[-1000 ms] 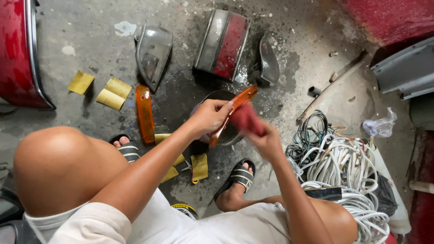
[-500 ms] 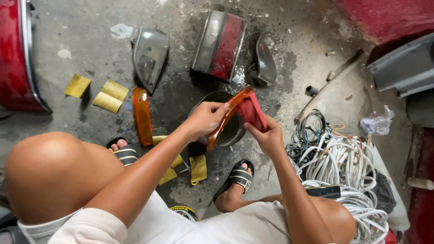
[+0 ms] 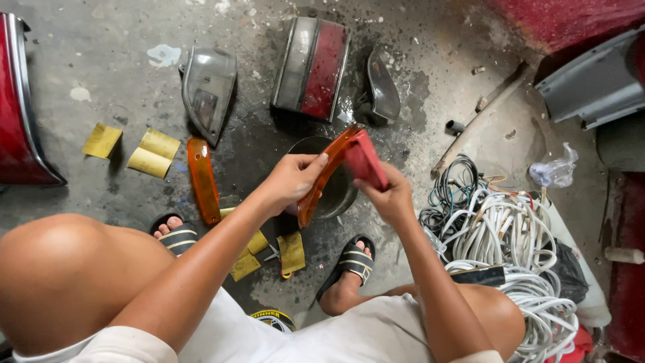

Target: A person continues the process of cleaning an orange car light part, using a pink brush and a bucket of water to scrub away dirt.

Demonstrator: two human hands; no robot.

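Both hands work over the dark bowl (image 3: 339,195): our left hand (image 3: 290,180) fingers pinch the orange lens (image 3: 322,176) mid-length; our right hand (image 3: 392,198) grips a red cloth (image 3: 365,158) against its upper end.

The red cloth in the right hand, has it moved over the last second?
Yes. The red cloth has slid up along the orange lens, away from the dark bowl and toward the tail light.

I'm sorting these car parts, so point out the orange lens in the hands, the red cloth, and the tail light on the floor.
orange lens (image 3: 321,180), head view, middle of its long edge.
red cloth (image 3: 366,160), head view, flat face.
tail light (image 3: 324,67), head view, red section.
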